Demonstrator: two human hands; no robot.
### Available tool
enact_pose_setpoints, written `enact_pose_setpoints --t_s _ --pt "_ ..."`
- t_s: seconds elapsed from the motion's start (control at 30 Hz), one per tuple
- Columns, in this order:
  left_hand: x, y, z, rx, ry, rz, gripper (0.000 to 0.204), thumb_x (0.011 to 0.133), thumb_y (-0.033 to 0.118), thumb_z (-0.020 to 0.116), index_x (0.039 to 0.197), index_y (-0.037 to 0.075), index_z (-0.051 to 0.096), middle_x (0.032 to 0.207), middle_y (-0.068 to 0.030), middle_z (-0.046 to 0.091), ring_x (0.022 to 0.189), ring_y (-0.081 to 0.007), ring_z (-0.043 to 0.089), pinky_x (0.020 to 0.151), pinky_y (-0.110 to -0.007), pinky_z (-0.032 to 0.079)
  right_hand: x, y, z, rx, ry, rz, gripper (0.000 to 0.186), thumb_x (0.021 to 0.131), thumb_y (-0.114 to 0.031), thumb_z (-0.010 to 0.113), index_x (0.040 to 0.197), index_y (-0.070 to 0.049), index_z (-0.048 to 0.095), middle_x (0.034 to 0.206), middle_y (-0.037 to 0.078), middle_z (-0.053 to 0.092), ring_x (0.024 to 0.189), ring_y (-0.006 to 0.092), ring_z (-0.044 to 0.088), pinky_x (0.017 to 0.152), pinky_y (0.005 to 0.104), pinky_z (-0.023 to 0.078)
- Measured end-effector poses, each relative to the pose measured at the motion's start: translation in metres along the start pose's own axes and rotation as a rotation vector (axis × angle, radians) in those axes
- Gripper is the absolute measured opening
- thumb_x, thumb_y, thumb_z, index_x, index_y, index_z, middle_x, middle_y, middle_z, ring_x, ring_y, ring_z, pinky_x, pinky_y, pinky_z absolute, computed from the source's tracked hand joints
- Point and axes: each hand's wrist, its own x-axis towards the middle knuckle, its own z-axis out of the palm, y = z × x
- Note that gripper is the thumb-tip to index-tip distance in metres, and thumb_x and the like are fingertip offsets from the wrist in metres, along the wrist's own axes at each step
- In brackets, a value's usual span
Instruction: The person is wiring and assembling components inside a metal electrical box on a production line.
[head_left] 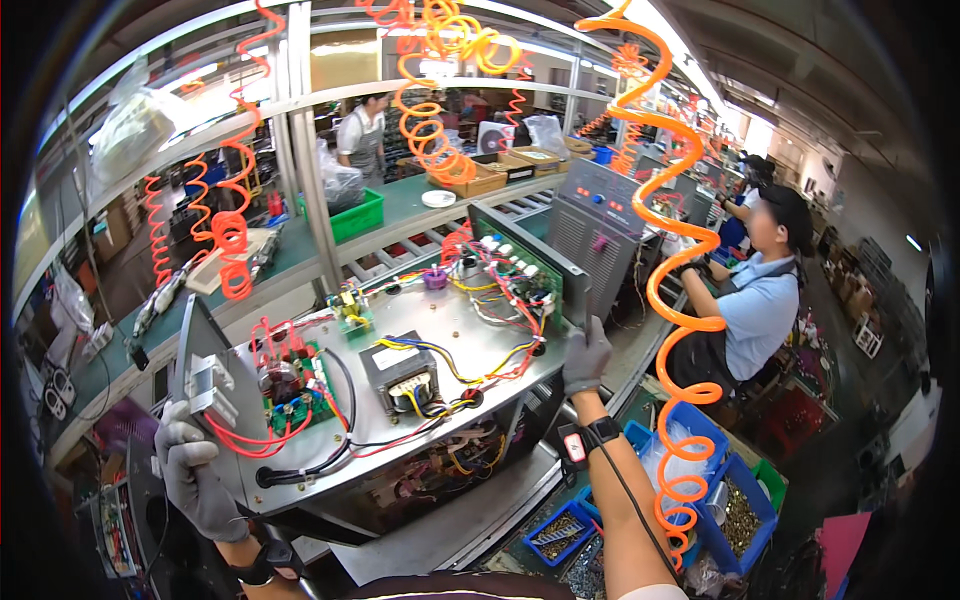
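In front of me stands an open electrical machine chassis with a bare metal deck (440, 325). My left hand (192, 465), in a grey glove, has its fingers curled at the edge of the upright left end panel (195, 345). My right hand (587, 360), also gloved, grips the near edge of the dark right end panel (575, 290); some fingers are hidden. On the deck sit a transformer (400, 368), a green board with red-wired coils (290, 388) and colored wires. Another green circuit board (515, 265) stands along the right panel.
A coiled orange air hose (690, 225) hangs near my right arm. Blue bins of screws (740, 510) stand lower right. Beyond are a roller conveyor (390, 255), another grey machine (595, 225) and a green crate (357, 215). A co-worker (755, 310) works at the right.
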Motion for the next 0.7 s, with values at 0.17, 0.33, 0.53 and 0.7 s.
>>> enact_pose_setpoints --t_s 0.17,0.33,0.53,0.7 --pt "0.0 -0.001 -0.005 0.008 -0.009 0.01 0.015 0.076 -0.01 0.045 0.071 0.004 0.044 0.093 -0.0075 0.05 0.109 -0.0248 0.047 0.101 -0.04 0.029 0.001 0.001 -0.001 -0.028 -0.046 0.057 0.019 0.075 -0.008 0.047 0.089 -0.002 0.058 0.065 0.017 0.052 0.059 0.0315 0.053 0.059 0.039 0.043" --pt "-0.002 -0.002 -0.007 -0.025 -0.012 -0.027 0.014 0.074 -0.01 0.046 0.07 0.004 0.044 0.09 -0.0068 0.048 0.109 -0.0246 0.047 0.102 -0.042 0.029 0.001 0.003 0.001 -0.028 -0.024 0.001 0.019 0.075 -0.008 0.047 0.09 -0.002 0.058 0.065 0.017 0.052 0.06 0.0315 0.053 0.059 0.0383 0.043" --pt "0.002 0.004 -0.003 -0.01 0.012 -0.002 0.011 0.069 -0.006 0.049 0.068 0.004 0.046 0.085 -0.0063 0.048 0.105 -0.0255 0.05 0.103 -0.045 0.028 0.001 0.003 0.0 0.019 -0.01 0.04 0.019 0.075 -0.006 0.048 0.091 -0.003 0.059 0.066 0.016 0.055 0.06 0.029 0.055 0.06 0.038 0.044" --pt "0.006 0.012 0.003 -0.004 0.066 -0.032 0.011 0.067 -0.007 0.049 0.065 0.004 0.047 0.079 -0.0064 0.049 0.101 -0.0262 0.052 0.101 -0.046 0.03 0.002 0.007 -0.004 -0.025 -0.009 0.045 0.013 0.077 -0.007 0.05 0.086 -0.003 0.057 0.065 0.015 0.055 0.058 0.0287 0.053 0.057 0.0393 0.041"
